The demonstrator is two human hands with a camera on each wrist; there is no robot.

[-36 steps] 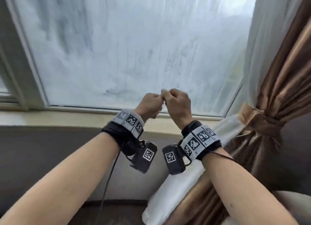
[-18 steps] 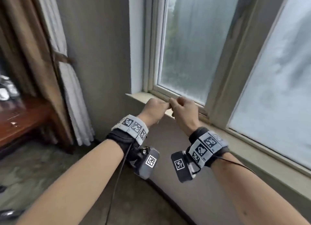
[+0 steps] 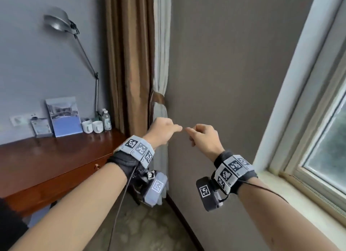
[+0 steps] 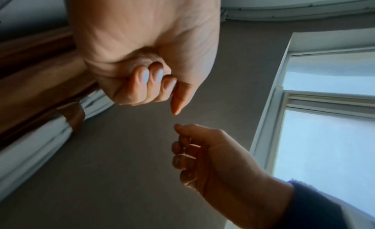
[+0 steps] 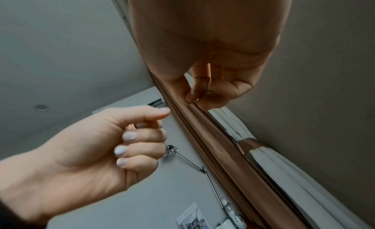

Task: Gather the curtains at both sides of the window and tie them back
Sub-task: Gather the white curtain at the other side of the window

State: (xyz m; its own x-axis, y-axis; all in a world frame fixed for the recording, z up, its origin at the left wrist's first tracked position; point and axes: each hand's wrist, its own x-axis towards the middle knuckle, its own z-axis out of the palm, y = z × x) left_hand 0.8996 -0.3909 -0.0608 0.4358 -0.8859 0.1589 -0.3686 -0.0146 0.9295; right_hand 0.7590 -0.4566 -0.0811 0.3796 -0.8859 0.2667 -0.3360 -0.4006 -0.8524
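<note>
A brown curtain (image 3: 129,63) and a white sheer (image 3: 162,44) hang together in the corner left of the window (image 3: 327,138). A brown tie-back (image 3: 158,98) wraps the sheer against the wall; whether it also takes in the brown curtain is hard to tell. My left hand (image 3: 164,130) is raised in front of the sheer below the tie-back, fingers curled into the palm and holding nothing. My right hand (image 3: 203,138) hovers just to its right before the grey wall, also curled and empty. Their fingertips nearly meet. The wrist views show both fists, left hand (image 4: 146,56) and right hand (image 5: 202,56), with nothing inside.
A wooden desk (image 3: 46,160) stands at the left with a metal arm lamp (image 3: 60,22), two white cups (image 3: 92,126), bottles (image 3: 106,119) and a brochure (image 3: 63,117). The windowsill (image 3: 280,187) runs along the right. Grey wall lies between curtain and window.
The view has swung left, from the tied right curtain across the window to the left curtain. My hands, touching at the fingertips before, have drawn slightly apart.
</note>
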